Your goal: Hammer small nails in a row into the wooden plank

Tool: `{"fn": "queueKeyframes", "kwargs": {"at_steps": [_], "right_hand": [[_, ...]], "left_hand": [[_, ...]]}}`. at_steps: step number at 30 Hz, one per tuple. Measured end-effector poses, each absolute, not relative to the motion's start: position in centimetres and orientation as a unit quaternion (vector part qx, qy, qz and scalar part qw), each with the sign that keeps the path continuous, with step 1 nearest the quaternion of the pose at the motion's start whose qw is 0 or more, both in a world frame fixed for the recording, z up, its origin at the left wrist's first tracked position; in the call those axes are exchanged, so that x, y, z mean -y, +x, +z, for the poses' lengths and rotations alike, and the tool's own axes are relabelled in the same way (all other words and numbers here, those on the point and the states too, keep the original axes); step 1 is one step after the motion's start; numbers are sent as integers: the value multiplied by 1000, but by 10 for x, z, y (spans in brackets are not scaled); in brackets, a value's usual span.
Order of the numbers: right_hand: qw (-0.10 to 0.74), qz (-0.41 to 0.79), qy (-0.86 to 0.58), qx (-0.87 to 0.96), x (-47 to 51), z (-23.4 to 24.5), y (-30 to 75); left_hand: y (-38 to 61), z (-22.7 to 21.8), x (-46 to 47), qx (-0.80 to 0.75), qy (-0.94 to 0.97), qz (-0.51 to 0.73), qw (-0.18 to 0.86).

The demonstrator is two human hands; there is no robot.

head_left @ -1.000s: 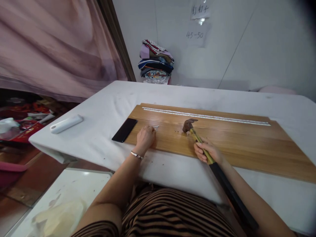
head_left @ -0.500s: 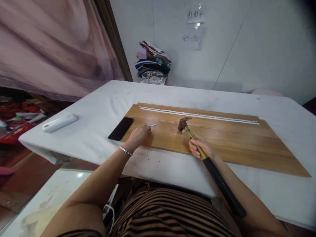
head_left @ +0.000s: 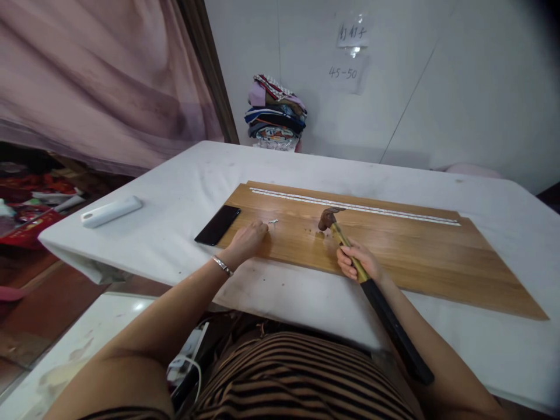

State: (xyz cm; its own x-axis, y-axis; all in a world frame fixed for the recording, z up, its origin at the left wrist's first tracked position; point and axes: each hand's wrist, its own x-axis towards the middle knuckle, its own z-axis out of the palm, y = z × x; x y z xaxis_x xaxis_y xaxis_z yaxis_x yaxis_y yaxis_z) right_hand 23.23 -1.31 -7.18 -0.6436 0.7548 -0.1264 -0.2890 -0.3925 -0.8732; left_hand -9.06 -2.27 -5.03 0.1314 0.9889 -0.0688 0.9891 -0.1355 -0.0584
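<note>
The hammer (head_left: 389,319) lies slanted across the middle of the frame. Its rusty brown head (head_left: 329,217) sits on or just above the board (head_left: 415,256) at centre, and its yellow shaft runs down and right into a long black grip that reaches past the bench (head_left: 175,192) edge. The right hand (head_left: 361,262) is wrapped tight around the shaft where yellow meets black, fingers closed over it, at the near edge of the board. A few small dark specks (head_left: 315,233) mark the wood just left of the head.

Left of centre, the left hand (head_left: 247,238) rests palm down on the near left corner of the board, fingers curled. I cannot tell whether it pinches anything. A thin bracelet (head_left: 222,265) circles its wrist. A small silvery nail (head_left: 273,221) lies on the wood just beyond its fingertips, apart from them.

The board lies flat on the white-covered bench, with a pale strip (head_left: 350,205) running along its far edge. A black phone (head_left: 217,224) lies touching or just beside the board's left end. Further left, near the bench corner, lies a white oblong case (head_left: 111,210).

Behind the bench, upper centre, a pile of folded clothes (head_left: 275,111) stands against the white wall, and two paper notes (head_left: 353,35) hang at upper right of it, the lower reading "45-50". A pinkish curtain (head_left: 100,81) fills the upper left
</note>
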Motion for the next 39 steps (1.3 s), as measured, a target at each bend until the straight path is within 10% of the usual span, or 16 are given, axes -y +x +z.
{"fn": "queueKeyframes", "kwargs": {"at_steps": [39], "right_hand": [[333,794,-269,431,18,-70,233]], "left_hand": [[-43,-73,14,-510,837,175,93]]}}
